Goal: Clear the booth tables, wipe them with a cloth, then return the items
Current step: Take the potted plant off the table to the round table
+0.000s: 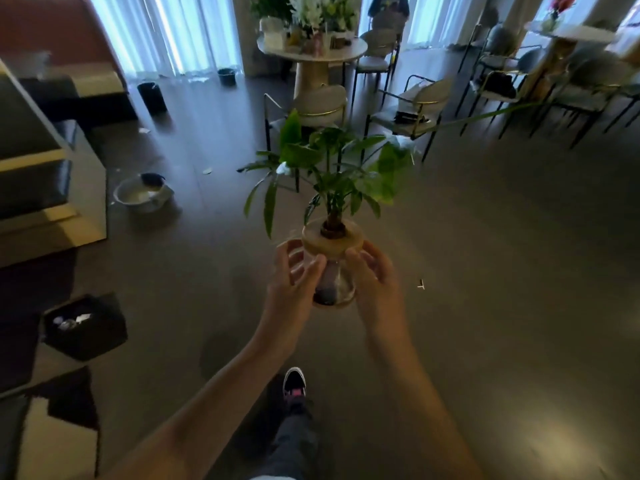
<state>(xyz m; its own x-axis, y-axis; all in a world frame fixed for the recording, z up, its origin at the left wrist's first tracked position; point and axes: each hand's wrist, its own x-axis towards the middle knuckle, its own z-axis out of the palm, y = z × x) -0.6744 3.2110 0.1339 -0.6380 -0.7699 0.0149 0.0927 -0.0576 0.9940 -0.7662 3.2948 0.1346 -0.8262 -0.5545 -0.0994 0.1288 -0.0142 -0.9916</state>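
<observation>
A green leafy plant (pixel 332 168) stands in a clear glass vase (pixel 337 285) with a pale wooden collar at its neck. I carry it in front of me above the dark floor. My left hand (pixel 294 275) grips the vase's left side, fingers curled around the glass below the collar. On the other side my right hand (pixel 375 282) holds the vase, thumb up at the collar. Dark roots or stones show at the vase's bottom.
A round white table (pixel 311 53) crowded with flowers stands ahead, chairs (pixel 412 109) around it. A metal basin (pixel 143 195) sits on the floor at left, near booth seating (pixel 41 188). A black bin (pixel 85 327) stands lower left. My shoe (pixel 294 382) steps forward.
</observation>
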